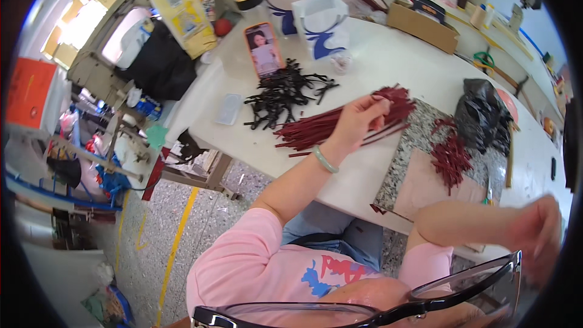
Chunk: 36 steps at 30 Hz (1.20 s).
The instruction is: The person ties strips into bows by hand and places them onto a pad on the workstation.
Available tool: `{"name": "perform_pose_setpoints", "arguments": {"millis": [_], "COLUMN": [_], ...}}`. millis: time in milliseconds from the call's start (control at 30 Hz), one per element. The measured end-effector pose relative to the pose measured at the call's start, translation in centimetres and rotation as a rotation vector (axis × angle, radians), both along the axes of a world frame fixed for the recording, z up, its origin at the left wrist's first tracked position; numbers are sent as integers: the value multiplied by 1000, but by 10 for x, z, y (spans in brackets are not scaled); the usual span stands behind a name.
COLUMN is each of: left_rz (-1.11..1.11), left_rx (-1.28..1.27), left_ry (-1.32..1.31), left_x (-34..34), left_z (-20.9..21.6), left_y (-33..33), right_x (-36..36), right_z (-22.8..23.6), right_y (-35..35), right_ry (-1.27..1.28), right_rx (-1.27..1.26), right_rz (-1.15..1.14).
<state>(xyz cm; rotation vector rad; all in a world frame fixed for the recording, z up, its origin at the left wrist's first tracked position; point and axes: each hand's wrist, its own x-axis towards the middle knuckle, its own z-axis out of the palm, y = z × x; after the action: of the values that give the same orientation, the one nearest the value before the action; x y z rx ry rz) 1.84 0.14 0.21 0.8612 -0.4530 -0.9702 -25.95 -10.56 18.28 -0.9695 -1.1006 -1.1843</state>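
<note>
A bundle of long dark red strips (322, 126) lies across the white table. My left hand (361, 118), with a pale green bangle on its wrist, is over the right part of this bundle. Its thumb and fingers are pinched together, and whatever sits between them is too small to make out. Far off to the right, away from the strips, my right hand (539, 237) is raised and smeared by motion, so its fingers cannot be read. A pile of shorter dark red strips (450, 161) rests on a speckled stone slab (392, 173), partly over a pale pinkish board (419, 185).
Black strips (279, 97) are heaped in front of a propped phone (264, 50). Beside them lies a small clear plastic box (229, 109). A black plastic bag (481, 115) stands on the slab's far right. White paper bags (320, 21) and a cardboard box (422, 26) line the back.
</note>
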Motion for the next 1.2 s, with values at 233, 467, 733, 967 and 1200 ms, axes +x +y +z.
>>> {"name": "perform_pose_setpoints", "arguments": {"millis": [233, 467, 733, 967, 1200], "left_rz": [44, 13, 91, 107, 78], "left_rx": [0, 54, 63, -55, 51], "left_ry": [-24, -55, -190, -220, -445], "left_x": [2, 0, 3, 1, 1], "left_z": [0, 6, 1, -3, 11], "left_y": [2, 2, 5, 4, 7], "right_x": [43, 81, 162, 189, 116], "right_z": [-1, -8, -34, -67, -74], "right_y": [-16, -16, -17, -14, -12], "right_ry": [168, 635, 1354, 1466, 1612], "right_rx": [165, 75, -454, -992, -639], "right_rz": [-215, -667, -1186, -905, -1060]}}
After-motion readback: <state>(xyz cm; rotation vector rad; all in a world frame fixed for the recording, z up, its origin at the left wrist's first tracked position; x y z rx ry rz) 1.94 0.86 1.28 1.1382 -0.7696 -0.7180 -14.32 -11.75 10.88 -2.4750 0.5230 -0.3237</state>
